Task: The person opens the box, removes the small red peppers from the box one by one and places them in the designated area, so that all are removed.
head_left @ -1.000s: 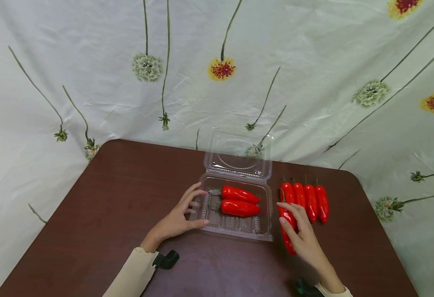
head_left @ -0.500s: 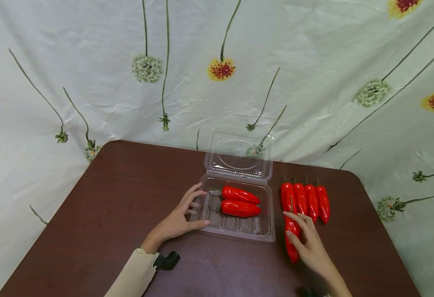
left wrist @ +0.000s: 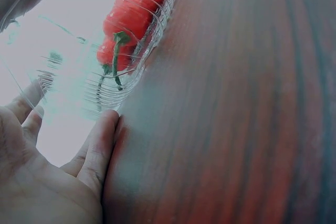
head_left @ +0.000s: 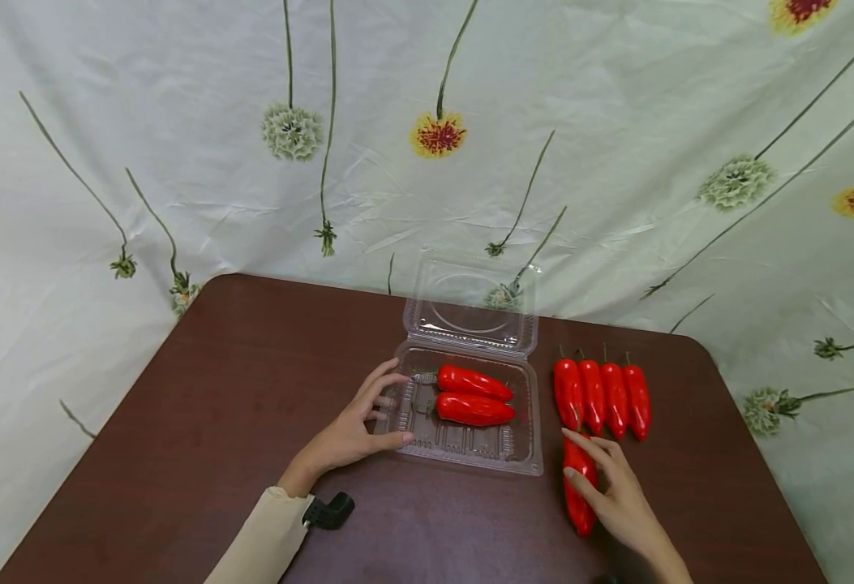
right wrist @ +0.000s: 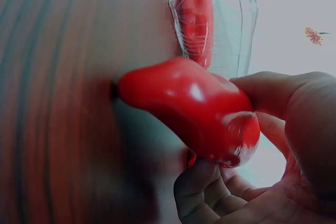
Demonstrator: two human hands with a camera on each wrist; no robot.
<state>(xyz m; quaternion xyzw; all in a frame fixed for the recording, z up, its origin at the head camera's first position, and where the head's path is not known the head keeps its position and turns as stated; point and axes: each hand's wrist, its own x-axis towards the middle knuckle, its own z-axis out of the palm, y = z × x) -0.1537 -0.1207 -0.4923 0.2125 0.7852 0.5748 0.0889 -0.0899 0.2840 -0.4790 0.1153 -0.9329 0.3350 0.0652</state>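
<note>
My right hand (head_left: 620, 495) pinches a red chili pepper (head_left: 578, 487) between thumb and fingers, at the right of the table. In the right wrist view the pepper's narrow end (right wrist: 142, 87) points toward the tabletop. A clear plastic clamshell box (head_left: 463, 462) lies with its lid raised in the middle. Two red chili peppers (head_left: 474, 410) lie side by side in its tray, stems to the left. My left hand (head_left: 346, 438) is spread along the box's left side, its fingertips (left wrist: 109, 119) right at the wall.
Several more red chili peppers (head_left: 615, 397) stand in a row on the brown table (head_left: 273, 373), right of the box and just beyond my right hand. The clear lid (head_left: 470, 316) leans up near the flowered cloth (head_left: 368, 178) behind the table.
My right hand has drawn the held pepper nearer to me and slightly right, away from the row. The left hand, the box and the peppers in it have stayed put.
</note>
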